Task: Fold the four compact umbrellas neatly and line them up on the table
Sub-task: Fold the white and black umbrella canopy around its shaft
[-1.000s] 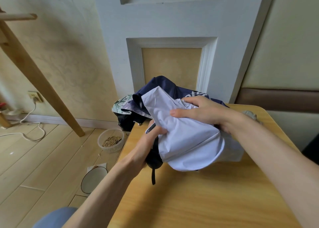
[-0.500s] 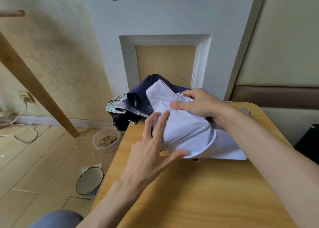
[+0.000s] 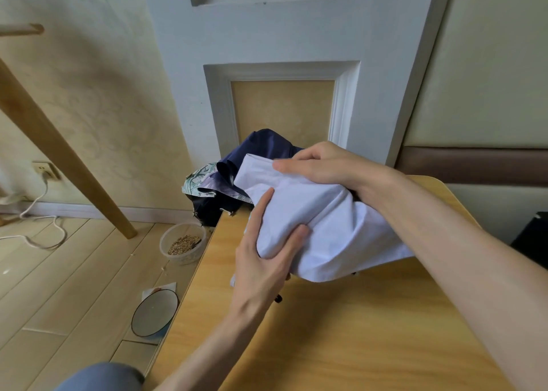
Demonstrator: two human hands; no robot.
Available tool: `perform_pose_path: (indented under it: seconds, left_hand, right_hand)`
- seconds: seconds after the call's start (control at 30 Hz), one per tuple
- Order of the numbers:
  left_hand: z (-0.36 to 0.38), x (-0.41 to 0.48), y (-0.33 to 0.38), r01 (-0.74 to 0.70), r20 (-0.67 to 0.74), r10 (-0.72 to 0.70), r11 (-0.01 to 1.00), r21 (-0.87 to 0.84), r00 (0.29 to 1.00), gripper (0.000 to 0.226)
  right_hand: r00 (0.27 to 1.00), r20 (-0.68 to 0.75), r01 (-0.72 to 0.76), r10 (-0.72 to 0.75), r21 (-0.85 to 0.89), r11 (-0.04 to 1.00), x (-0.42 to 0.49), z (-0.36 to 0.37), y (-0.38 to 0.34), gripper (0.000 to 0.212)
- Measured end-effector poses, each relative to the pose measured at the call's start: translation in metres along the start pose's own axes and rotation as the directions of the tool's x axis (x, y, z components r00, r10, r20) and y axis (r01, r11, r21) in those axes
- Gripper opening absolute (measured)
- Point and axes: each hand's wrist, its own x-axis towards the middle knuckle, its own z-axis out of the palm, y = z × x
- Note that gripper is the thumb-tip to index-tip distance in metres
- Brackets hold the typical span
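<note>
Lilac umbrella (image 3: 320,213), canopy mid-wrap over table (image 3: 341,331).
Gripped at 7 o'clock end by left hand (image 3: 264,260), clasped at 1 o'clock by right hand (image 3: 323,165); best rolled tight, pleats laid one way.

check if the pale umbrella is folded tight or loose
Loose: the pale umbrella bulges in baggy creases, gripped by the left hand and right hand.

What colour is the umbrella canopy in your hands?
The umbrella canopy is plain pale lavender; head view shows it.
</note>
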Motion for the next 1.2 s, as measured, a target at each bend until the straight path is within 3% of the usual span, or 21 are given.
perform_pose_path:
  seconds: [0.07,0.2,0.5,0.6,0.77,0.9,1.0,1.07,1.13,1.2]
  left_hand:
    - [-0.001,0.002,0.004,0.04,-0.02,-0.042,0.995,-0.087,0.999,0.066]
    - [-0.008,0.009,0.0,0.13,-0.081,-0.146,0.976,-0.176,0.986,0.059]
    - [-0.019,0.023,-0.013,0.102,-0.234,-0.141,0.98,-0.171,0.962,0.075]
    - [-0.021,0.026,-0.015,0.066,-0.246,-0.108,0.983,-0.173,0.963,0.071]
    - [-0.019,0.027,-0.021,0.102,-0.351,-0.198,0.957,-0.273,0.915,0.075]
    - [-0.018,0.024,-0.018,0.064,-0.406,-0.175,0.96,-0.271,0.897,0.073]
    - [-0.016,0.02,-0.015,0.076,-0.394,-0.159,0.973,-0.217,0.905,0.061]
    - [-0.012,0.017,-0.015,0.078,-0.377,-0.141,0.981,-0.178,0.915,0.065]
    - [-0.007,0.014,-0.015,0.095,-0.355,-0.154,0.98,-0.177,0.922,0.071]
    - [-0.004,0.011,-0.017,0.121,-0.338,-0.187,0.971,-0.207,0.922,0.069]
  right_hand:
    - [0.999,-0.015,0.035,-0.034,0.036,0.999,-0.004,-0.004,-0.002,0.073]
    - [0.991,-0.051,0.121,-0.123,-0.041,0.992,-0.024,-0.02,-0.002,0.069]
    - [0.948,-0.037,0.31,-0.316,-0.108,0.944,-0.056,-0.043,0.043,0.019]
    - [0.935,-0.122,0.342,-0.334,0.049,0.938,-0.054,-0.043,0.059,0.018]
    - [0.873,-0.335,0.442,-0.353,0.24,0.865,-0.059,-0.041,0.077,0.007]
    - [0.874,-0.339,0.411,-0.349,0.13,0.902,-0.064,-0.027,0.098,0.015]
    - [0.92,-0.209,0.34,-0.332,0.004,0.94,-0.07,-0.021,0.104,0.058]
    - [0.909,-0.235,0.331,-0.344,-0.091,0.939,-0.068,-0.016,0.106,0.078]
    - [0.856,-0.347,0.349,-0.383,-0.158,0.924,-0.063,-0.009,0.111,0.074]
    - [0.756,-0.502,0.333,-0.421,-0.259,0.907,-0.06,-0.004,0.116,0.052]
